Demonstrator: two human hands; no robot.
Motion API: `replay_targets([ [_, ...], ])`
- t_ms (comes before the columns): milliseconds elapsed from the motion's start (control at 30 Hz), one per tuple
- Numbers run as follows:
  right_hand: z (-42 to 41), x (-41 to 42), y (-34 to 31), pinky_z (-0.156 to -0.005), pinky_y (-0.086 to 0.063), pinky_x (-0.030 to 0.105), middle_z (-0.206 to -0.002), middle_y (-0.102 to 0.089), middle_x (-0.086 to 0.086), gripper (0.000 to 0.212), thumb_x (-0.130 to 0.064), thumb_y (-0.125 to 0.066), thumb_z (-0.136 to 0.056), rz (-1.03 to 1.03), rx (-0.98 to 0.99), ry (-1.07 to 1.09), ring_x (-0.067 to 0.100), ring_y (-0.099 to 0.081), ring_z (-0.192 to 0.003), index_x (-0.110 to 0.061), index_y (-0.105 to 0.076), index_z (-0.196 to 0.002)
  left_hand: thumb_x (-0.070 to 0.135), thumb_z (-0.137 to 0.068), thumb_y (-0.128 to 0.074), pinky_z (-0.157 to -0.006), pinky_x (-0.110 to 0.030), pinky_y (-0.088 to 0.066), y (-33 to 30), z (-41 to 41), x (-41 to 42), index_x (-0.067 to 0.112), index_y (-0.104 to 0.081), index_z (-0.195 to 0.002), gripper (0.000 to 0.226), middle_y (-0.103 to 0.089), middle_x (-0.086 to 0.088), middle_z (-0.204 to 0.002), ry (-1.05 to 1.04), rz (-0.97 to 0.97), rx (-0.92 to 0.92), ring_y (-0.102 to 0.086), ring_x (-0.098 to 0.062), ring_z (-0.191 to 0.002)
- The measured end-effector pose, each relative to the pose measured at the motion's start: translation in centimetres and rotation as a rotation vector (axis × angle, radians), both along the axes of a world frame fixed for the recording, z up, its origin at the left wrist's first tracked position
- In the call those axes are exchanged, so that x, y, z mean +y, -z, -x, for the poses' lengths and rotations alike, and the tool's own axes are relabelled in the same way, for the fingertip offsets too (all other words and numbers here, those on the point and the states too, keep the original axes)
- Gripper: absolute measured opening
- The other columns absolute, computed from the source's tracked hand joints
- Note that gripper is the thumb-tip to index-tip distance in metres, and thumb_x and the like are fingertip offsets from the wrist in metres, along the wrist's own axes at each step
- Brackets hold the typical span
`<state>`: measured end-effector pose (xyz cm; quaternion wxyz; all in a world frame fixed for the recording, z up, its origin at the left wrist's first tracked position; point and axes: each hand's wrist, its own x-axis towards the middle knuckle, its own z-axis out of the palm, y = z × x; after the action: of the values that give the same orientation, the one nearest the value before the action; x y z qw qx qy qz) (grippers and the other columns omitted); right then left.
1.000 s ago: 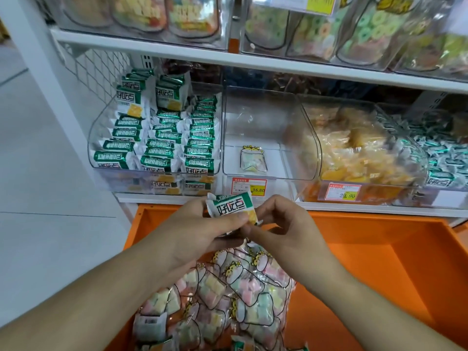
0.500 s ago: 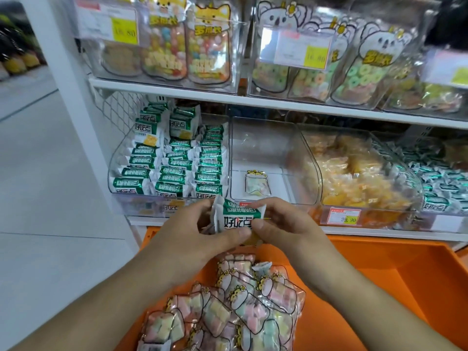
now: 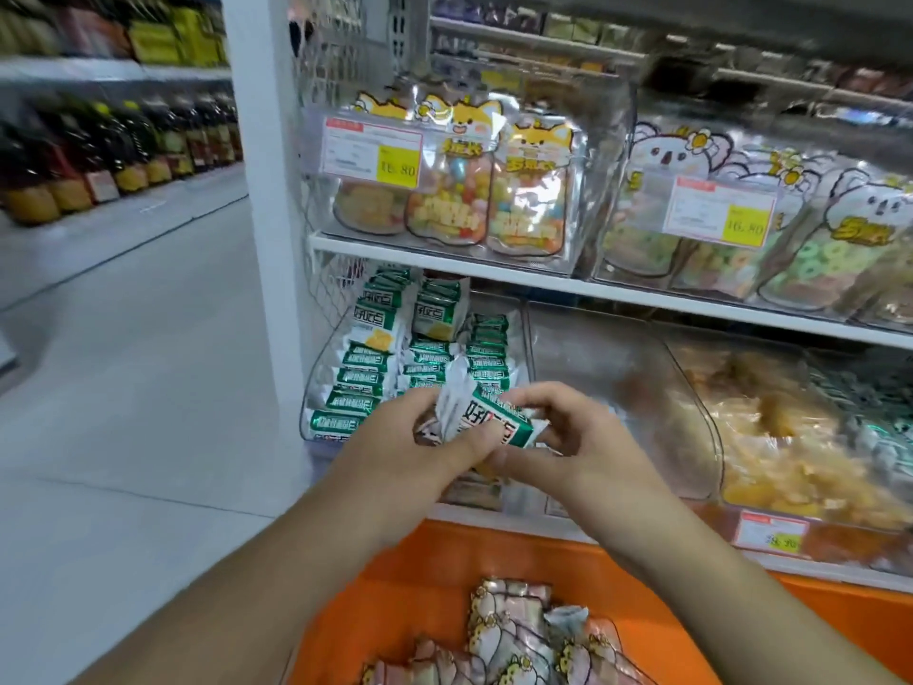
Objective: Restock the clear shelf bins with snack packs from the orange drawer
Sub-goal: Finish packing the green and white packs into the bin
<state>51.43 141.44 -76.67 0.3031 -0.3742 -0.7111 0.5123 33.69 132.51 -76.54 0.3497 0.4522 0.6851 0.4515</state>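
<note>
Grip of both hands, left hand (image 3: 420, 437) and right hand (image 3: 578, 437), pinches a green-white snack pack (image 3: 494, 420), apparently mid-restock, next needing placement into the matching bin (image 3: 385, 373).

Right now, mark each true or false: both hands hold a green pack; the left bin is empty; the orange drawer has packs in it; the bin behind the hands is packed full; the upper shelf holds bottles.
1. Both the left hand and the right hand hold the green pack. True.
2. The left bin is empty. False: it holds rows of green packs.
3. The orange drawer has packs in it. True.
4. The middle bin is packed full. False: it looks nearly empty.
5. The upper shelf holds bottles. False: it holds candy bags.
</note>
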Motion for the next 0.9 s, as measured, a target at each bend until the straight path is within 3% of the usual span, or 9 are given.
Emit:
replay_targets([
  [67,2.0,1.7,-0.6,-0.067,-0.059,0.027,-0.103,-0.073,0.008,0.041,-0.012,-0.091,-0.080,-0.050,-0.022,0.042,0.012,-0.070,-0.075,-0.026,-0.071,-0.113,0.071,-0.085,-0.069,-0.088,-0.026,-0.056,-0.1,1.1,0.9,0.050,-0.050,-0.139,0.061,-0.065,0.029,-0.118,-0.040,-0.031,0.082,-0.063,0.008,-0.103],
  [100,3.0,2.7,-0.8,-0.060,-0.054,0.020,-0.098,-0.072,0.009,0.042,-0.012,-0.091,-0.080,-0.070,-0.033,0.080,0.007,-0.065,-0.066,-0.024,-0.070,-0.114,0.069,-0.087,-0.067,-0.092,-0.025,-0.052,-0.3,1.5,1.3,0.046,-0.043,-0.147,0.068,-0.059,0.029,-0.129,-0.065,-0.039,0.141,-0.059,0.008,-0.112],
  [200,5.9,6.0,-1.1,-0.051,-0.045,0.015,-0.089,-0.065,0.013,0.046,-0.021,-0.093,-0.079,-0.122,-0.090,0.184,0.005,-0.057,-0.059,-0.025,-0.065,-0.116,0.062,-0.098,-0.056,-0.107,-0.031,-0.036,0.1,3.1,2.3,0.038,-0.024,-0.162,0.076,-0.032,0.016,-0.164,-0.100,-0.034,0.347,-0.039,-0.008,-0.144],
  [300,8.1,8.6,-1.0,-0.048,-0.042,0.016,-0.080,-0.059,0.002,0.050,-0.029,-0.093,-0.079,-0.178,-0.170,0.183,0.006,-0.052,-0.055,-0.026,-0.066,-0.122,0.054,-0.104,-0.050,-0.119,-0.034,-0.029,0.9,4.5,3.1,0.035,-0.017,-0.165,0.072,-0.018,0.013,-0.171,-0.073,-0.024,0.443,-0.027,-0.009,-0.153],
  [500,11.5,11.0,-0.4,-0.050,-0.045,0.010,-0.114,-0.060,-0.009,0.052,-0.031,-0.084,-0.090,-0.305,-0.333,0.139,0.004,-0.065,-0.067,-0.028,-0.059,-0.136,0.046,-0.106,-0.047,-0.119,-0.038,-0.032,2.0,6.0,4.5,0.030,-0.016,-0.165,0.068,-0.019,0.012,-0.171,-0.104,-0.014,0.494,-0.027,-0.012,-0.154],
  [600,12.3,11.9,0.0,-0.076,-0.047,0.020,-0.125,-0.056,-0.003,0.055,-0.034,-0.082,-0.091,-0.435,-0.403,0.178,0.012,-0.059,-0.093,-0.028,-0.060,-0.140,0.046,-0.106,-0.046,-0.110,-0.035,-0.038,2.6,6.1,4.7,0.030,-0.027,-0.160,0.060,-0.030,0.014,-0.164,-0.111,-0.019,0.504,-0.039,-0.013,-0.144],
  [633,12.4,12.1,0.1,-0.078,-0.046,0.018,-0.128,-0.055,-0.001,0.056,-0.034,-0.083,-0.090,-0.462,-0.407,0.180,0.014,-0.059,-0.097,-0.027,-0.060,-0.141,0.047,-0.105,-0.047,-0.111,-0.037,-0.041,2.9,6.2,4.8,0.031,-0.030,-0.158,0.058,-0.033,0.014,-0.162,-0.104,-0.017,0.504,-0.043,-0.014,-0.141],
  [733,12.6,12.5,0.5,-0.058,-0.038,-0.001,-0.132,-0.052,-0.001,0.059,-0.031,-0.083,-0.091,-0.459,-0.401,0.164,0.006,-0.056,-0.081,-0.027,-0.058,-0.145,0.049,-0.104,-0.048,-0.110,-0.045,-0.048,3.6,6.6,4.9,0.033,-0.032,-0.157,0.057,-0.036,0.016,-0.159,-0.085,-0.006,0.518,-0.047,-0.015,-0.137],
  [900,12.5,12.3,1.4,-0.045,-0.037,-0.001,-0.138,-0.055,0.000,0.075,-0.034,-0.082,-0.092,-0.466,-0.399,0.162,0.004,-0.054,-0.080,-0.028,-0.044,-0.155,0.049,-0.106,-0.045,-0.117,-0.039,-0.037,3.9,6.5,4.7,0.032,-0.025,-0.162,0.062,-0.025,0.015,-0.167,-0.059,0.014,0.586,-0.035,-0.014,-0.149],
])
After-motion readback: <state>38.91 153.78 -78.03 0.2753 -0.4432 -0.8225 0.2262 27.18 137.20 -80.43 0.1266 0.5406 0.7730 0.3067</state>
